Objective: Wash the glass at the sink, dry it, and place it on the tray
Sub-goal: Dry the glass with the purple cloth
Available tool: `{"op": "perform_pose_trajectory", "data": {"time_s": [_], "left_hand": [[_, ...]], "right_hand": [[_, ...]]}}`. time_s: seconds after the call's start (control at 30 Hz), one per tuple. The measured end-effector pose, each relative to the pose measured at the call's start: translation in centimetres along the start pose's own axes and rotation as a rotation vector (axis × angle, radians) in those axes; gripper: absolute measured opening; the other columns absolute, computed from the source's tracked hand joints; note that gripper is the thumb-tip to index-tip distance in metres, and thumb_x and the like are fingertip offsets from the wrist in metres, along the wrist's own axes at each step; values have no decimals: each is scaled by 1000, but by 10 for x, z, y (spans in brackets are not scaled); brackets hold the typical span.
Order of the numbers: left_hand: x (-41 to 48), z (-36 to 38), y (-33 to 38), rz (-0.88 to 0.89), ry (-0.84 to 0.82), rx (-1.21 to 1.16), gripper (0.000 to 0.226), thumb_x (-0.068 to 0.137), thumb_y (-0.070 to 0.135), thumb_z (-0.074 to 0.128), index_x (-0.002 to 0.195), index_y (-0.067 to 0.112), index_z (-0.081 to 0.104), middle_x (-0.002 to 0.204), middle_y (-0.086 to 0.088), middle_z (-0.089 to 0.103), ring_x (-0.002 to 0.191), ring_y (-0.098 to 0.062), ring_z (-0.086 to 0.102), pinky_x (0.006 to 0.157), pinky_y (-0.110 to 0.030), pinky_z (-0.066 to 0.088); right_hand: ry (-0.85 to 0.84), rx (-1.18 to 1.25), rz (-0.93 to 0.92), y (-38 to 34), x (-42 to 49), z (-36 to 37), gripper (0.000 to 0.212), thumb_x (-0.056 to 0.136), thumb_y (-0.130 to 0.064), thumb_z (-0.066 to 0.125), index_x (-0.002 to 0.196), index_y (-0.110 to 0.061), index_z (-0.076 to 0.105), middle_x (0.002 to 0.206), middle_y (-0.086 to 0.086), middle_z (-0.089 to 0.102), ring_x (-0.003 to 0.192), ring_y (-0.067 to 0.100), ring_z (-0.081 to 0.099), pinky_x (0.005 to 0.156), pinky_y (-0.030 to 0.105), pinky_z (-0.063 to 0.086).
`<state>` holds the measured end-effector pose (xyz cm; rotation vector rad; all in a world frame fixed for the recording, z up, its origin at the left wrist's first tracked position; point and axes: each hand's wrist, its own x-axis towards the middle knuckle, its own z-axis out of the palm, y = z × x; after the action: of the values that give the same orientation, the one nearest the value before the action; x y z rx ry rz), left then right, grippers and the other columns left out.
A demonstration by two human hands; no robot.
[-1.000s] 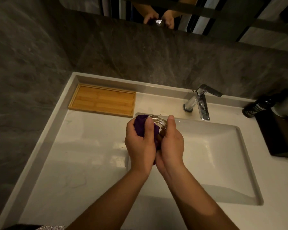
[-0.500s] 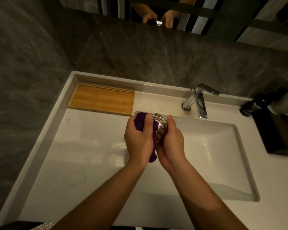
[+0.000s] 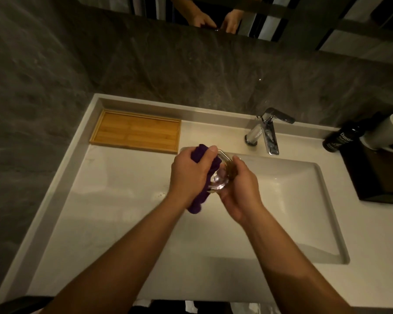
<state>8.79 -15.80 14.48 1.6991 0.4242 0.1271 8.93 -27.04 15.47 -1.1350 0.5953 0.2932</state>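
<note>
At the centre of the frame both hands meet over the left edge of the sink (image 3: 281, 223). The left hand (image 3: 188, 175) is closed round a purple cloth (image 3: 200, 152), which sticks out above the thumb and hangs below the wrist. The right hand (image 3: 241, 191) is curled round the clear glass (image 3: 219, 177), cupping it from the right side. The glass is tilted, its rim toward the upper part of the frame, and the cloth is pressed against its left side. Glass and cloth are both held up, clear of the counter (image 3: 114, 200).

At the upper left lies the wooden tray (image 3: 134, 132), flat on the counter by the back wall, well apart from the hands. At the upper right of the sink stands a chrome tap (image 3: 267, 132). At the right edge of the frame a dark bottle (image 3: 340, 139) bears white writing that begins "Duns"; the rest is too small to read. Just beside it is a white cup (image 3: 388, 132), above a dark box (image 3: 381, 177).
</note>
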Motion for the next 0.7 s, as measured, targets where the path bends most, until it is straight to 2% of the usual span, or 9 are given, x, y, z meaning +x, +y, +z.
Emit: {"op": "perform_pose_trajectory", "data": {"time_s": [0.1,0.2,0.27,0.33,0.43,0.53,0.57,0.63,0.7], "left_hand": [[14,-15,9,23,-267,150,35,91,52,69,95,17,71,85,-1,74,78,-19,72,70,-34,58],[-2,-2,7,15,-38,1,34,91,50,69,103,19,71,89,4,74,82,-13,71,69,-25,57],[-23,14,4,-46,231,-185,36,94,48,66,115,19,68,101,5,74,92,-10,70,73,-18,58],[-35,19,0,-52,314,-253,40,96,47,64,124,18,64,110,3,72,99,-11,69,76,-15,59],[-16,2,-5,42,94,-21,36,94,48,65,113,18,67,100,3,73,91,-12,70,70,-15,56],[7,-16,-1,54,-242,169,33,94,50,65,103,18,70,94,-1,73,84,-17,71,76,-35,62],[10,-16,-2,51,-267,157,34,94,50,65,101,17,71,93,-3,74,83,-19,72,77,-39,63],[5,-11,-6,45,-148,85,35,92,52,66,99,18,72,92,-2,75,82,-18,72,78,-40,62],[-10,4,-10,-9,97,-62,34,93,50,67,103,19,72,94,1,75,86,-14,72,75,-27,60]], "right_hand": [[-72,-200,50,-18,3,-7,34,110,-31,49,100,-7,71,71,6,61,58,17,56,59,30,50],[-3,-96,7,-13,-4,7,32,110,-27,50,89,-10,67,60,1,59,48,10,53,49,26,46],[9,77,-5,3,-8,14,31,110,-24,50,96,-6,70,77,11,72,62,16,68,63,30,59],[-10,188,3,17,-9,12,32,110,-26,49,104,-2,69,101,24,72,85,26,70,89,41,58],[-84,123,27,11,-3,-6,32,110,-22,45,110,0,69,99,22,69,82,23,65,85,39,52],[-176,-35,162,-9,7,-17,28,107,-18,45,97,-7,70,72,7,65,61,14,55,64,30,49],[-161,-53,178,-13,10,-16,29,106,-16,46,90,-9,70,66,3,62,57,13,52,61,29,45],[-90,-43,155,-11,9,-6,31,104,-15,48,80,-11,67,60,1,54,52,13,46,57,29,38],[-23,101,145,4,6,4,30,105,-16,49,78,-10,62,59,3,52,51,14,46,56,27,38]]}}
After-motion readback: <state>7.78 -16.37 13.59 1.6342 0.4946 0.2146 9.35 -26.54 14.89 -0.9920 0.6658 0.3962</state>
